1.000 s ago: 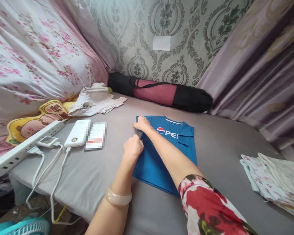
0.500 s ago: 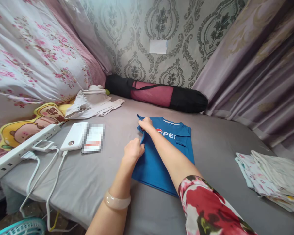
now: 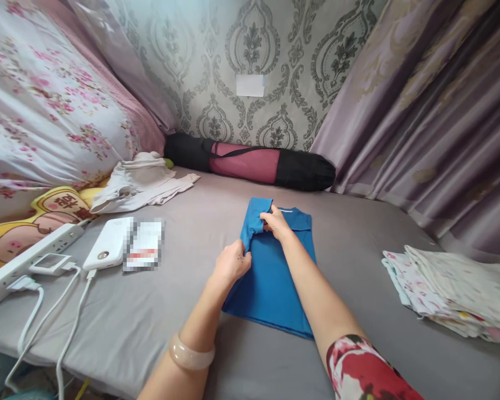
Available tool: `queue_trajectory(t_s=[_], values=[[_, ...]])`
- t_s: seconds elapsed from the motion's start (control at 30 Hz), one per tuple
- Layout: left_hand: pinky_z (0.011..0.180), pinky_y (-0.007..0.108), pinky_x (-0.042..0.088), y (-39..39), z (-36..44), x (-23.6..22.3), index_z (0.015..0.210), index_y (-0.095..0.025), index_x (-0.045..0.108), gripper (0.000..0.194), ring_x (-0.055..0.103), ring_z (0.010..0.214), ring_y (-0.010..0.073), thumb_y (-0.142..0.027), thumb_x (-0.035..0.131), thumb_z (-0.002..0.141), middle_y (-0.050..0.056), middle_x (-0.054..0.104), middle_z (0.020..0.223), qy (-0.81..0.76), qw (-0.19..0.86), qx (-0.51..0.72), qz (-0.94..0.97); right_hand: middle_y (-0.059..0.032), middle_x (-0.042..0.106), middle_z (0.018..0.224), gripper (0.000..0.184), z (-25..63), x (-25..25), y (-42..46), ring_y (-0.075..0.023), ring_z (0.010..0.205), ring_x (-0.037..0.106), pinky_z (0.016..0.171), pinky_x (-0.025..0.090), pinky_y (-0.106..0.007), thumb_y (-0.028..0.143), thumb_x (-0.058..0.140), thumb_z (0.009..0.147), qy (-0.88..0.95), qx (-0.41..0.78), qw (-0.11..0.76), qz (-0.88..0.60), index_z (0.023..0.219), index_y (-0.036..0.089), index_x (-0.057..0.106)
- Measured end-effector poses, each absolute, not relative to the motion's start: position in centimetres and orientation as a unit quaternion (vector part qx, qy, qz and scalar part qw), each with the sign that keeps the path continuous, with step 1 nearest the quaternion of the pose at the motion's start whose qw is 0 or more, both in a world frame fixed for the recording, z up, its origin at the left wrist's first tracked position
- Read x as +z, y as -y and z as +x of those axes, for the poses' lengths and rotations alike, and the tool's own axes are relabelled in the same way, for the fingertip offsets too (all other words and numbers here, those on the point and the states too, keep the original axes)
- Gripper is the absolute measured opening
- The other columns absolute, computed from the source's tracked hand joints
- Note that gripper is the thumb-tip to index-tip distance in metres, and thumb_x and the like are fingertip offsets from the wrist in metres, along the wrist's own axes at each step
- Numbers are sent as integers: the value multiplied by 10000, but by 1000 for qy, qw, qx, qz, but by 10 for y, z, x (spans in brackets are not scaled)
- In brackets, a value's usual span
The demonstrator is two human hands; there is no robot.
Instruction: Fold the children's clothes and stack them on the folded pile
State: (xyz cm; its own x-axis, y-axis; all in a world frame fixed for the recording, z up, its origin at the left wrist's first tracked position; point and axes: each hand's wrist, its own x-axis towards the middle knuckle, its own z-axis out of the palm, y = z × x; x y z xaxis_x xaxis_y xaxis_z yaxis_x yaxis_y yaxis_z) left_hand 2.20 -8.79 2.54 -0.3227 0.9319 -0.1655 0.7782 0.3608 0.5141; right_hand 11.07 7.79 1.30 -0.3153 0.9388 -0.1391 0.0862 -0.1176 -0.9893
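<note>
A blue T-shirt lies on the grey bed sheet, its collar toward the wall. Its left sleeve side is turned inward over the front, and the right sleeve also lies folded across. My left hand pinches the shirt's left edge about halfway down. Up by the left shoulder, my right hand grips the folded-in sleeve between thumb and fingers. The chest print is covered by the folded cloth and my right hand.
To the left are a power strip, a white power bank with cables, and a blurred-out flat item. Crumpled pale clothing lies behind them. A rolled mat bag rests along the wall; folded cloths are stacked at right.
My right hand has carried the left sleeve inward to the right, covering the chest print. My left hand keeps its hold on the shirt's edge. The view has shifted slightly.
</note>
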Motion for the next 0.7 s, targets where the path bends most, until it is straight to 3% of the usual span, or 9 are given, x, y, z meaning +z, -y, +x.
queue_trajectory(t_s=[0.13,0.3,0.37,0.53,0.7], values=[[722,305,487,87,26,19,896,-188,582,150,682,905,251,-299,487,864,120,710,932,-788,210,187,548,67,571,637,344,126,16,-71,-130,518,590,498,539,-262,108,532,638,543,605,344,-471,961,224,502],[483,246,469,88,33,19,1054,-170,511,236,635,469,181,-307,367,926,27,637,549,-762,347,192,512,41,600,695,431,133,5,-75,-134,507,602,489,564,-298,80,531,675,538,588,353,-490,1087,205,526],[425,225,444,89,36,19,1096,-154,481,263,594,390,168,-318,350,937,-8,582,467,-753,384,194,498,30,615,716,441,134,-3,-80,-138,525,613,515,576,-314,88,534,696,539,575,359,-500,1123,197,538],[406,205,419,88,34,13,1062,-159,481,216,586,380,155,-284,391,911,-26,570,465,-749,379,194,508,-12,680,777,444,138,-18,-96,-180,695,671,704,586,-352,145,522,752,610,461,398,-507,1191,174,581],[439,199,394,87,30,7,940,-194,510,132,586,402,133,-284,485,847,-39,572,474,-746,332,180,548,-96,719,940,481,143,-25,-106,-239,947,672,941,498,-407,169,501,788,682,326,394,-522,1260,131,581]])
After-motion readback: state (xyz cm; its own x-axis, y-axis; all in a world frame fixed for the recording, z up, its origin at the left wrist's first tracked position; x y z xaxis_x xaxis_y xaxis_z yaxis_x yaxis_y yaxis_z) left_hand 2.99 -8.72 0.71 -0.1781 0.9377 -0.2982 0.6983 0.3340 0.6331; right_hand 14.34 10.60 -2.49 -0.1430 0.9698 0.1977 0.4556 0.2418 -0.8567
